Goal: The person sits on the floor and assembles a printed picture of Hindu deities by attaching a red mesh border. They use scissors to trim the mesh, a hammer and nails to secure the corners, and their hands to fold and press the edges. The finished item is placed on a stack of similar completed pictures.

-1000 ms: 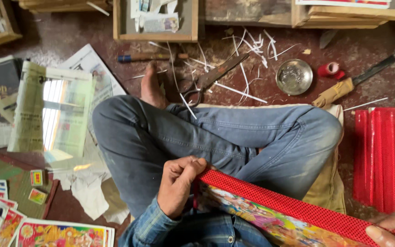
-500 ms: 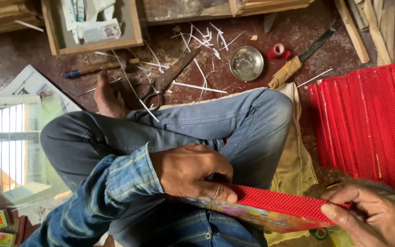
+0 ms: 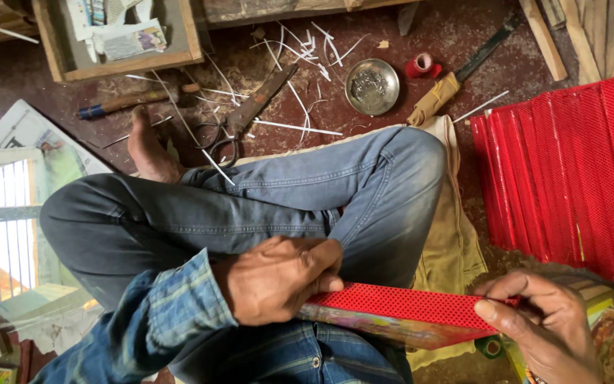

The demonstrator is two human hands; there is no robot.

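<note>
Gripping both ends of the red-edged picture panel (image 3: 406,314) across the lap, left hand (image 3: 278,279) clenched on its near end, right hand (image 3: 534,323) now pinching the far end, having closed in from the frame's edge; red panel stack (image 3: 563,178) on floor beside.

The crossed legs (image 3: 264,206) blocked the floor's middle. Beyond the legs, scissors (image 3: 239,124), a metal bowl (image 3: 372,86) and a knife (image 3: 456,75) cluttered the floor. Right of them, red strips (image 3: 563,171) barred passage.

We see the bowl (image 3: 372,86) far on the floor (image 3: 58,92), scissors (image 3: 239,122) left of it, knife (image 3: 456,75) right.
</note>
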